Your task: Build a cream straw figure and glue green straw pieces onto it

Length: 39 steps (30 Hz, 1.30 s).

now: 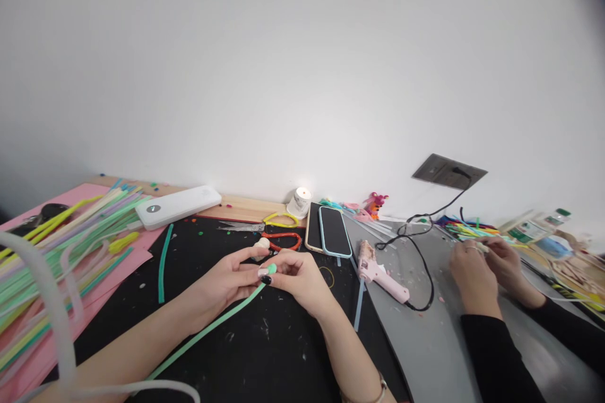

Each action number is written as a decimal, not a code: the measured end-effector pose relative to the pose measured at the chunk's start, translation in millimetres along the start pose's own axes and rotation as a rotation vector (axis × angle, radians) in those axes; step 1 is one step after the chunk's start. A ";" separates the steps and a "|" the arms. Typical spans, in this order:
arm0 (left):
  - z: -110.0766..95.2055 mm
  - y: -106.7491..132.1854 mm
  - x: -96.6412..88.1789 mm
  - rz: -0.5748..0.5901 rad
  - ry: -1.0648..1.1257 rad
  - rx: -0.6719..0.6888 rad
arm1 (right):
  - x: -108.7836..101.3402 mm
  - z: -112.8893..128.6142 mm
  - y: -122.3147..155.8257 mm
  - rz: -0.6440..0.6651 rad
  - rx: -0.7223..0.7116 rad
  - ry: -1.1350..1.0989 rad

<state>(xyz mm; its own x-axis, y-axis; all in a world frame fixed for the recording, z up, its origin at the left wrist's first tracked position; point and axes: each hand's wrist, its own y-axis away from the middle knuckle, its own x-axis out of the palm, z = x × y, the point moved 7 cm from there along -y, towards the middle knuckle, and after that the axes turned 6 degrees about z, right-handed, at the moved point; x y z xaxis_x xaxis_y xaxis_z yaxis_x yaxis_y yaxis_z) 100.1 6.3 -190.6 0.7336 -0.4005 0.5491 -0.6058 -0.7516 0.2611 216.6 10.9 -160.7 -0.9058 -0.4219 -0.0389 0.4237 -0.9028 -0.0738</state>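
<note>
My left hand pinches a light green pipe cleaner close to its small coiled end. On that same end, the fingertips of my right hand are closed, and thumb meets thumb there. The long tail of the stem hangs down toward the lower left, across the black mat. A small cream-coloured lump shows just above my left index finger; whether it is held or lies behind cannot be made out. Scissors with red and yellow handles lie open just beyond my hands.
Many pipe cleaners cover pink sheets at left, beside a white power bank. A lit candle, a phone and a corded pink glue gun are farther right. Another person's hands work at far right.
</note>
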 end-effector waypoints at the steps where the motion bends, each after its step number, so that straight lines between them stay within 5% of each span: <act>1: 0.0 -0.1 -0.6 0.000 -0.007 0.005 | 0.2 -0.2 -0.2 0.003 -0.001 0.007; 22: -3.1 -4.7 -14.5 -0.084 0.009 0.136 | -1.2 -0.5 -3.2 -0.147 -0.087 -0.013; 30: -5.9 -3.4 -11.0 -0.114 0.049 0.185 | -2.0 8.1 -0.5 -0.233 -0.185 0.210; 39: -0.9 -4.1 -6.6 -0.085 0.108 0.148 | -0.6 9.3 2.2 -0.281 -0.172 0.155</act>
<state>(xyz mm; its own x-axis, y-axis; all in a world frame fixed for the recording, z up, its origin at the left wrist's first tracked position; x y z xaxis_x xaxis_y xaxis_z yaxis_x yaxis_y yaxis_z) 97.4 12.5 -194.5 0.7381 -0.2793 0.6141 -0.4848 -0.8526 0.1950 218.1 8.4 -151.6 -0.9812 -0.1302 -0.1427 0.1651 -0.9488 -0.2693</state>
